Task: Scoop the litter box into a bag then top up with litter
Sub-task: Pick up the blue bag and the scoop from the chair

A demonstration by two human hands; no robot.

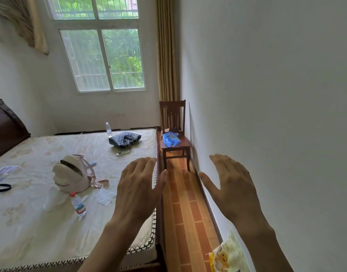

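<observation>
both hands are reaching out in front of the person, palms down, fingers spread and gripping nothing: the left hand is hovering over the right edge of the mattress, the right hand is hanging beside the white wall. between them a narrow strip of orange-brown tiled floor is running from the near edge of the view to a wooden chair standing against the wall under a tan curtain; the strip itself is lying bare up to the chair legs.

a crumpled blue plastic bag is sitting on the chair seat. a yellow printed bag is leaning at the foot of the wall near the bottom edge, its top torn; its print is too blurred to read and its contents are not showing. no litter box is showing in the view.

on the mattress a white backpack is lying with its zip gaping, a quilted dark handbag is resting near the far edge beside an upright clear bottle, and a red-capped water bottle is lying tilted near the left forearm, its label unreadable.
</observation>
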